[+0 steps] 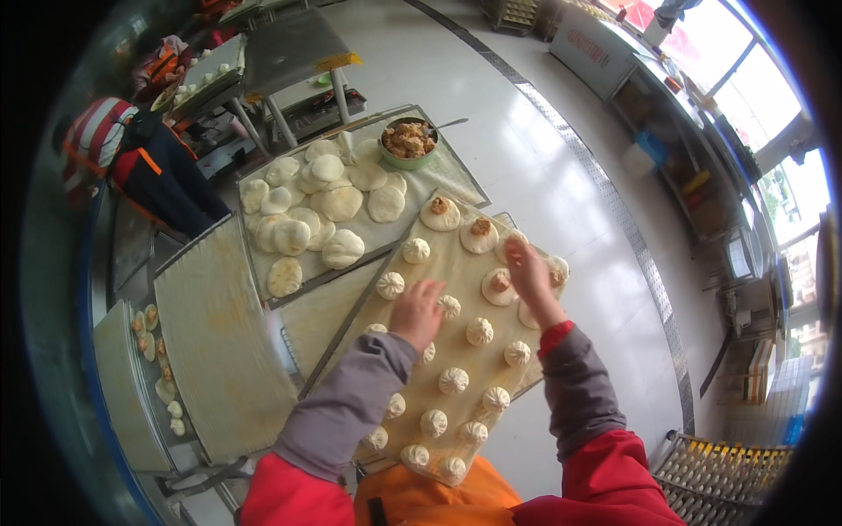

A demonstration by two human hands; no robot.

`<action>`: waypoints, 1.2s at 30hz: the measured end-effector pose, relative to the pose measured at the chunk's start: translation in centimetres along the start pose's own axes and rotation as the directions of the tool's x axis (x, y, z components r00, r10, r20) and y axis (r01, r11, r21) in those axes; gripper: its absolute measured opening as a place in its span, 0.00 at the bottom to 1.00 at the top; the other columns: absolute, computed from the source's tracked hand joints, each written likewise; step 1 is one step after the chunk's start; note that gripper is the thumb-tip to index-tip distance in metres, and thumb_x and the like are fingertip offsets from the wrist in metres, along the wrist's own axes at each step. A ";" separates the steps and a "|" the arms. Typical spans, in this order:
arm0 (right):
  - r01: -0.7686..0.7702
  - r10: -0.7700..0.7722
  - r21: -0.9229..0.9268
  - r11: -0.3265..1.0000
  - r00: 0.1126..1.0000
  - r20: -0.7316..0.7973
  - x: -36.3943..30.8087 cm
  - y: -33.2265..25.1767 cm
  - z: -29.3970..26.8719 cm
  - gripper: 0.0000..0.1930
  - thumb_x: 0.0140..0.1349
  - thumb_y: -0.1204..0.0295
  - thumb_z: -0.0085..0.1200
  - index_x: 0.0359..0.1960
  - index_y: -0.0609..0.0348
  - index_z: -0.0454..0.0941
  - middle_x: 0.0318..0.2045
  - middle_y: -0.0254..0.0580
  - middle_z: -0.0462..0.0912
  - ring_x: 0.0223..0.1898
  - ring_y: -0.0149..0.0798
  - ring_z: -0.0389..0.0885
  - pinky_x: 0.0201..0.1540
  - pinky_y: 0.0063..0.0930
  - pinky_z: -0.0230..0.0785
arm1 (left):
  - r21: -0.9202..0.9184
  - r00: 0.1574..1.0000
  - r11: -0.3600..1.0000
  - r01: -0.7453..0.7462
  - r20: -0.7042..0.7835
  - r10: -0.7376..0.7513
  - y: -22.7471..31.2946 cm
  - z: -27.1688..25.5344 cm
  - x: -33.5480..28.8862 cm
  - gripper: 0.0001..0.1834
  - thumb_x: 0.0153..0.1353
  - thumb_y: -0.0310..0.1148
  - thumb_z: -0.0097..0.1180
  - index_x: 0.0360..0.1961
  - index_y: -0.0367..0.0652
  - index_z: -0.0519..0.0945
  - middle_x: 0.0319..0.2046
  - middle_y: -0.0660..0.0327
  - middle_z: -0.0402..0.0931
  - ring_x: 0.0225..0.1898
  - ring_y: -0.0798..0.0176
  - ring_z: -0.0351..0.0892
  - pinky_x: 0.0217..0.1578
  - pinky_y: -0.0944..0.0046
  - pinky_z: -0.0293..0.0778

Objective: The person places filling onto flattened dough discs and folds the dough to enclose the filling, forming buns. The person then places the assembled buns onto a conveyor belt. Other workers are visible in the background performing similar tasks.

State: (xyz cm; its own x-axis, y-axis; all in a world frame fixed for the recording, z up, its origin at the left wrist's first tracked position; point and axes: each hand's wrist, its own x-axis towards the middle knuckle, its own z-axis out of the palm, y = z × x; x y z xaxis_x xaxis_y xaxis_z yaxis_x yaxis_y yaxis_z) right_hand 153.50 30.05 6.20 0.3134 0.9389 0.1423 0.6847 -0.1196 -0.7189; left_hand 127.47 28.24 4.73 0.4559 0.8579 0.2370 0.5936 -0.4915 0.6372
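Note:
A lined tray (pixel 408 368) in front of me carries rows of pleated buns (pixel 480 330) and, at its far right part, flat dough rounds (pixel 440 213) topped with brown filling. My left hand (pixel 419 313) hovers over the tray's left side, fingers apart and seemingly holding nothing, close to a pleated bun (pixel 448 306). Over the right side is my right hand (pixel 531 273). Its fingers reach loosely toward a dough round (pixel 511 244), which they partly cover; whether they touch it I cannot tell.
Beyond the tray, another lined tray (pixel 447 180) bears overlapping dough rounds (pixel 340 203) and a green bowl of filling (pixel 409 143). More trays (pixel 219 342) lie at left. A co-worker (pixel 149 153) bends at the far left. A rack (pixel 724 473) stands at lower right.

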 end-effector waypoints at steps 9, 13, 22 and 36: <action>0.054 -0.038 -0.079 0.995 0.980 0.193 -2.9 6.6 -4.6 0.10 0.63 0.78 0.54 0.45 0.61 0.81 0.36 0.44 0.84 0.37 0.37 0.84 0.40 0.30 0.76 | 0.287 0.966 0.953 0.100 0.203 -0.163 -0.6 8.5 1.6 0.10 0.57 0.36 0.60 0.41 0.51 0.81 0.45 0.63 0.74 0.52 0.56 0.72 0.49 0.55 0.74; -0.018 -0.025 0.143 0.990 0.954 0.297 -3.8 4.1 -5.3 0.11 0.63 0.79 0.53 0.47 0.60 0.80 0.36 0.42 0.85 0.37 0.37 0.84 0.40 0.32 0.76 | 0.271 0.966 0.947 0.175 0.139 -0.218 -0.9 8.0 1.4 0.15 0.52 0.37 0.66 0.42 0.51 0.80 0.45 0.64 0.73 0.51 0.57 0.71 0.49 0.55 0.74; 0.151 -0.103 -0.240 0.959 0.974 0.203 -2.0 6.5 -3.0 0.10 0.64 0.71 0.55 0.44 0.62 0.80 0.37 0.52 0.85 0.38 0.48 0.84 0.42 0.38 0.74 | 0.269 0.991 0.955 0.122 0.029 -0.134 1.9 4.3 -0.8 0.25 0.56 0.38 0.63 0.55 0.46 0.76 0.62 0.54 0.64 0.68 0.49 0.57 0.61 0.50 0.63; -0.445 0.430 -0.037 0.895 0.835 0.343 -1.0 6.3 -0.4 0.16 0.54 0.62 0.66 0.36 0.63 0.82 0.28 0.50 0.84 0.30 0.52 0.83 0.35 0.42 0.74 | -0.213 0.995 0.973 0.091 0.046 -0.083 5.5 -2.1 -7.0 0.14 0.61 0.33 0.57 0.48 0.42 0.79 0.53 0.57 0.73 0.56 0.51 0.73 0.57 0.54 0.70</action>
State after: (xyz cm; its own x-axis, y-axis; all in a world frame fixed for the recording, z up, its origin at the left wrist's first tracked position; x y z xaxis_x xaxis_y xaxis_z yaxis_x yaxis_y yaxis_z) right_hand 157.82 28.25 1.80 0.3305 0.8436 -0.4233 0.4976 -0.5368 -0.6813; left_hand 126.11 19.82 8.09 0.4353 0.8878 0.1492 0.4776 -0.3683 0.7977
